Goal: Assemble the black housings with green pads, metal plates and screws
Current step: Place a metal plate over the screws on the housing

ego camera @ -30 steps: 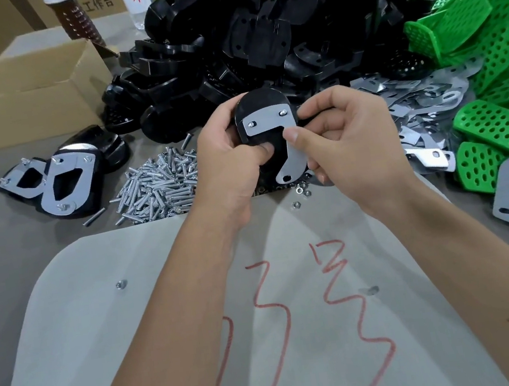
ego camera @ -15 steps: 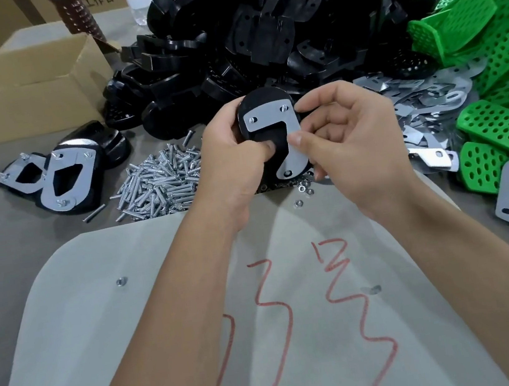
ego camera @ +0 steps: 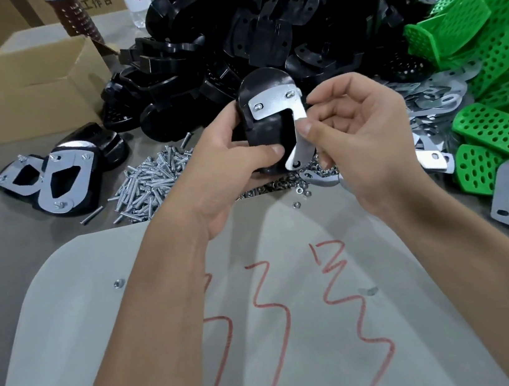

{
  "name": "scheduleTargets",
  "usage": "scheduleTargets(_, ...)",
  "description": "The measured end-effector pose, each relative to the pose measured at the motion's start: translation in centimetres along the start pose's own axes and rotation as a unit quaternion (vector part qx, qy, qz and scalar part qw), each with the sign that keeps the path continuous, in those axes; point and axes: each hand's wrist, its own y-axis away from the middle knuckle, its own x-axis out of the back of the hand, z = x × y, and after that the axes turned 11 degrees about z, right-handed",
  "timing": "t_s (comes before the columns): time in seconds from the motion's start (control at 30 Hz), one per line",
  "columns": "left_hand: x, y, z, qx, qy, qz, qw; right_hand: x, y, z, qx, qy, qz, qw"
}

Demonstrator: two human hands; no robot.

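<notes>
Head view: left hand (ego camera: 225, 161) grips the black housing (ego camera: 266, 125) upright; right hand (ego camera: 359, 132) fingers (ego camera: 304, 128) pinch the metal plate (ego camera: 276, 104), its long leg hanging down the housing's right edge.

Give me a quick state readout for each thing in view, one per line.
left hand: gripping the held housing
right hand: pinching the metal plate's lower arm
held housing: upright, plate against it
metal plate: two screw ends through its top holes, bottom hole empty
finished housings: lying plate-up at left
screw pile: loose
cardboard box: open
green pads: loose heap
</notes>
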Motion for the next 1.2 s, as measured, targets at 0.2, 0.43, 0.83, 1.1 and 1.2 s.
scheduleTargets(0.2, 0.1, 0.4, 0.1, -0.02, -0.029, -0.028, 0.999, 0.1, -0.1, -0.4, -0.026, -0.01, 0.007, 1.0)
scheduleTargets(0.43, -0.4, 0.5, -0.3, -0.035, -0.029, -0.026, 0.999, 0.3, -0.1, -1.0, -0.072, -0.025, -0.002, 0.997)
scheduleTargets(0.83, -0.6, 0.6, -0.4, -0.021, -0.003, -0.05, 0.999, 0.1, 0.0, -0.8, -0.073, -0.043, 0.009, 0.996)
scheduleTargets(1.1, -2.6, 0.8, -1.5, -0.075, 0.03, 0.049, 0.996, 0.0, -0.4, -0.9, -0.111, -0.087, 0.056, 0.989)
scheduleTargets(1.2, -3.4, 0.9, -1.7, -0.095, 0.069, 0.049, 0.992, 0.3, -0.6, -1.0, -0.116, -0.089, 0.084, 0.986)
